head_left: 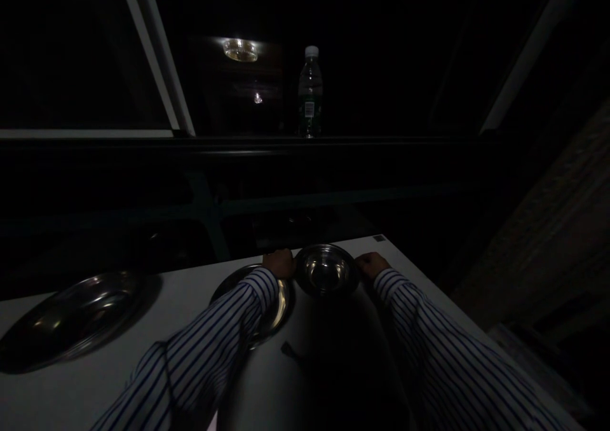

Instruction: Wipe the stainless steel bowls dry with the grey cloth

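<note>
Fingers of left hand and right hand curled, gripping steel bowl

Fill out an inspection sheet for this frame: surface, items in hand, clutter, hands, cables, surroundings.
Surface: pale table, dimly lit.
Items in hand: small steel bowl near the far edge, upright, between both hands.
Clutter: steel plate partly under the left sleeve; large steel plate far left; small dark object near the bowl, too dim to identify.
Hands: left hand at the bowl's left rim, right hand at its right rim; grip too dark to judge.
Cables: nothing seen.
Surroundings: capped water bottle upright on a dark ledge; a ceiling light; the rest is dark.
</note>
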Available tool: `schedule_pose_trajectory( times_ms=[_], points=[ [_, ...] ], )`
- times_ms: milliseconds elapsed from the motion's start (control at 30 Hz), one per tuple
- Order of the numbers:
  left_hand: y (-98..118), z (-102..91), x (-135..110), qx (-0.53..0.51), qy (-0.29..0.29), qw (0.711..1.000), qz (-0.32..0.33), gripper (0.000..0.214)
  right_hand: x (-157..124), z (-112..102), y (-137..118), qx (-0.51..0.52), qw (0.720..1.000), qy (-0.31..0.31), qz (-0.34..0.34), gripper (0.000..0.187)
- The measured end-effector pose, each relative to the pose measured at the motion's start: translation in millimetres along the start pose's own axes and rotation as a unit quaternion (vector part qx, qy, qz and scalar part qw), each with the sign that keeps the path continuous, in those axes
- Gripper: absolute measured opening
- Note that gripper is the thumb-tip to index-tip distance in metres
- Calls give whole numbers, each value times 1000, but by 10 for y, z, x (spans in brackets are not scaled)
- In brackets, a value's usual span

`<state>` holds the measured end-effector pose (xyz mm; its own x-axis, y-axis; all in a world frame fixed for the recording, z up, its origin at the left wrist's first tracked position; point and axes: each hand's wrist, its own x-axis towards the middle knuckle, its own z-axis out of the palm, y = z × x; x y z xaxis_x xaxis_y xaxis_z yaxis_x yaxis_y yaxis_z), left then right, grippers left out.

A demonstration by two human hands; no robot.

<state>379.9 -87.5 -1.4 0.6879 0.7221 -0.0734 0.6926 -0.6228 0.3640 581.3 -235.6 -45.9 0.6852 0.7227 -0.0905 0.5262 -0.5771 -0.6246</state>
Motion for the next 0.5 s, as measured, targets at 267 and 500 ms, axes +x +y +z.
schedule_pose_trajectory(
  times_ms=[267,500],
  points=[
    [94,48,90,-18,-13,1000,5,34,-59,-36,1,50,998,-12,27,23],
    [181,-119,30,-55,21,998,35,36,-119,-302,-91,61,998,19,21,24]
  ],
)
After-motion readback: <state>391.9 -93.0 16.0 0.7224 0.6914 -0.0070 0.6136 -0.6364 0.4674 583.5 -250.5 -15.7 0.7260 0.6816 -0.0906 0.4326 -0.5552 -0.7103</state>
